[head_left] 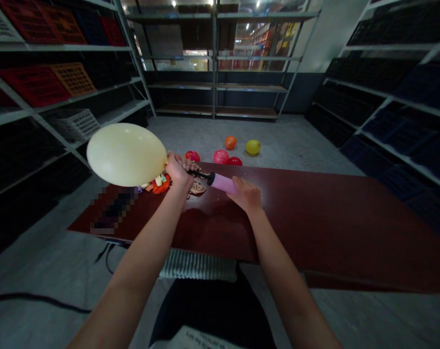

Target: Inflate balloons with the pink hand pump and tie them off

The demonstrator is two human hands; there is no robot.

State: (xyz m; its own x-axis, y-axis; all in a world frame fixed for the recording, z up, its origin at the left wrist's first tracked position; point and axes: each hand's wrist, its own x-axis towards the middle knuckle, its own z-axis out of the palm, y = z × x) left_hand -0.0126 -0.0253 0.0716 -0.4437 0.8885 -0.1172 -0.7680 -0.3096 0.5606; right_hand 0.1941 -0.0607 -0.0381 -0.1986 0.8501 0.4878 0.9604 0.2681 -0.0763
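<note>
Pale balloon (127,154), well swollen, hung at eleven o'clock, its neck hidden in the left hand's (179,170) closed fingers. Right hand (247,195) clenched the pink pump (223,183) at twelve. Judged risks: slack left grip, air escaping; overfilling, a burst. Floor balloons (220,156) lay beyond, near twelve.

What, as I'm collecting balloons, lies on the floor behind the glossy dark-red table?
Visible: round orange balloon, yellow balloon, pink balloon, plain red balloon, patterned red balloon. The table hides the plain red balloon's underside and floor nearest it.
</note>
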